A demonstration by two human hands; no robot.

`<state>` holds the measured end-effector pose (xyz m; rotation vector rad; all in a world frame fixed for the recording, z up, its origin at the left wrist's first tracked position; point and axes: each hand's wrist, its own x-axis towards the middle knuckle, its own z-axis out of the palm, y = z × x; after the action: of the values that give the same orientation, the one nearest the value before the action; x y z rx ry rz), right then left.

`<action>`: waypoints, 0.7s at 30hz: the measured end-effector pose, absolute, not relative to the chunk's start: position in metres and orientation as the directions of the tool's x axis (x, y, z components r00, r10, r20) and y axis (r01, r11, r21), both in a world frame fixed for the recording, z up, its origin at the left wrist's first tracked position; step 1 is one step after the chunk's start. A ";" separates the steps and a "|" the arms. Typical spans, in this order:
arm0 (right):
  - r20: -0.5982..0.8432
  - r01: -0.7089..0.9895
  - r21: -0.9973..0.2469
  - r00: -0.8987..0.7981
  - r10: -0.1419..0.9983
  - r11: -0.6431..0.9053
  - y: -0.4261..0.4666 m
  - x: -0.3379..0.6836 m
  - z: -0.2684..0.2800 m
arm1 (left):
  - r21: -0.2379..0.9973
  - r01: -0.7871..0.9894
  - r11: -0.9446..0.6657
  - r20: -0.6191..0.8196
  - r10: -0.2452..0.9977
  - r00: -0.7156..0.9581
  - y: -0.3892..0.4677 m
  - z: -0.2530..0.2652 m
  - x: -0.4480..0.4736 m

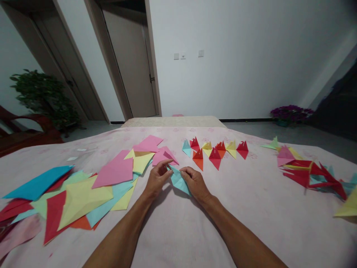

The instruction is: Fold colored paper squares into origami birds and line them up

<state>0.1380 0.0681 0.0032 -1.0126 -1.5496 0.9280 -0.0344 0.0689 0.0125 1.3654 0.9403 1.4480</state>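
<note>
Both hands meet mid-table, left hand (157,179) and right hand (195,183) either side of a folded paper (178,181). Loose paper sheets (83,193) lie left, a row of folded pieces (214,149) sits behind, another folded heap (312,173) lies far right

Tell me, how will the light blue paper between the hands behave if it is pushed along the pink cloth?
The light blue paper looks thin and folded, so it is probably light and bends easily. On the soft pink cloth it would likely slide a little, then crumple. Both the left hand and right hand pinch it.

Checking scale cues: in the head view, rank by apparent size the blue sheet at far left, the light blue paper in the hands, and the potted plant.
1. Potted plant
2. Blue sheet
3. Light blue paper
Differing camera distances leave true sizes unsure.
</note>
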 end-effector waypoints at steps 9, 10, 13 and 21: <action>0.381 0.094 -0.913 -0.148 0.913 0.396 0.069 0.141 0.008 | 0.903 0.131 -0.409 0.403 0.912 0.076 0.072 0.015 -0.049; 0.383 0.086 -0.913 -0.151 0.911 0.399 0.069 0.141 0.009 | 0.907 0.133 -0.401 0.392 0.916 0.087 0.072 0.016 -0.050; 0.384 0.087 -0.912 -0.172 0.907 0.402 0.069 0.142 0.010 | 0.937 0.071 -0.341 0.334 0.938 0.095 0.073 0.018 -0.053; 0.375 0.154 -0.898 -0.221 0.900 0.412 0.070 0.145 0.009 | 0.963 0.061 -0.263 0.252 0.958 0.139 0.078 0.017 -0.057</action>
<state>0.1446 0.0701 0.0094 -0.9379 -1.6572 0.9243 -0.0573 0.0782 0.0167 1.5182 1.0328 1.2581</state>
